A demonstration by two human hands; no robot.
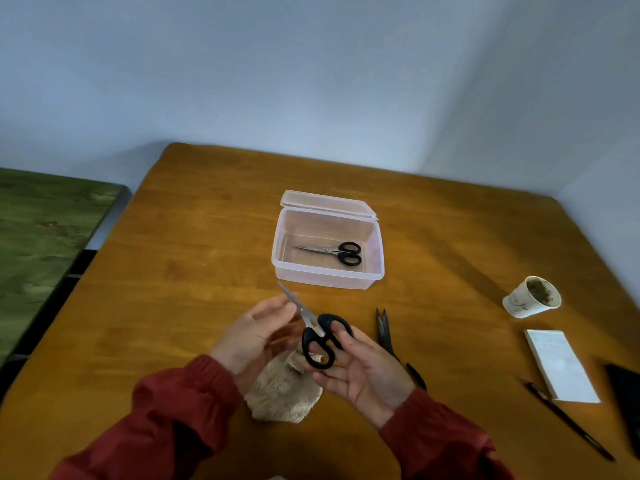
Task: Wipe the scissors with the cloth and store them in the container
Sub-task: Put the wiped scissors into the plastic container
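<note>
Item: scissors (322,322), likely light, stiff, blades slick and sharp. My right hand (363,372) grips the black loops, the safest hold. My left hand (252,334) sits at the blades; whether it pinches them, I cannot tell through blur.

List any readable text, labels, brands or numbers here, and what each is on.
No text is legible.
Paper cup: faint brownish print on its side, too blurred to read.
Notepad: faint marks, unreadable.
Container, scissors in the right hand: no marking visible.
</note>
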